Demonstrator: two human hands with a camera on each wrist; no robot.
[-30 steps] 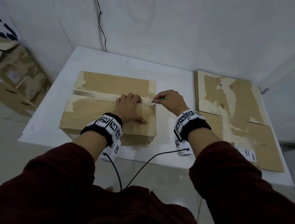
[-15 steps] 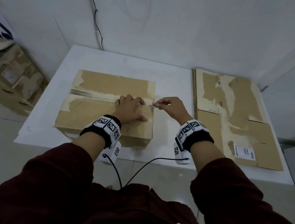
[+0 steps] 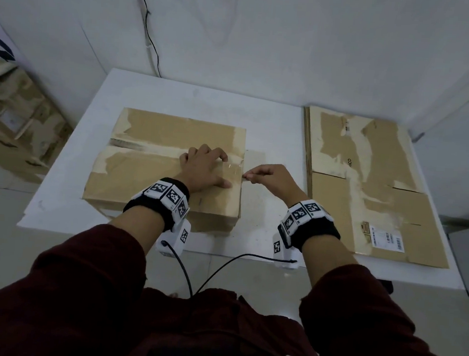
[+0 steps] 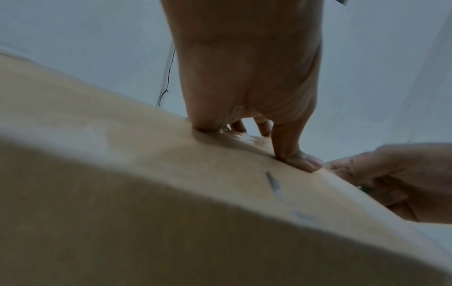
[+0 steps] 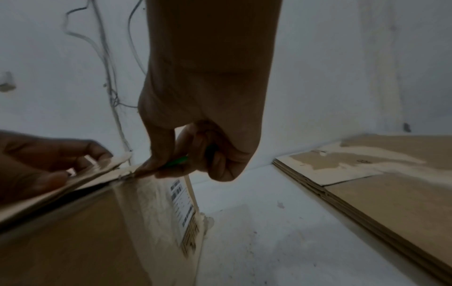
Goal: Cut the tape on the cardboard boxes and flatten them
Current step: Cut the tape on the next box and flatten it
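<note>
Head view, left hand pressing box, right hand gripping cutter at edge.

White table; black cable down white wall

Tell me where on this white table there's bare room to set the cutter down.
Bare patches on the white table: the strip between the brown cardboard box and the flattened cardboard sheets, and the band behind the box toward the wall. The left and near edges leave only slivers.
</note>
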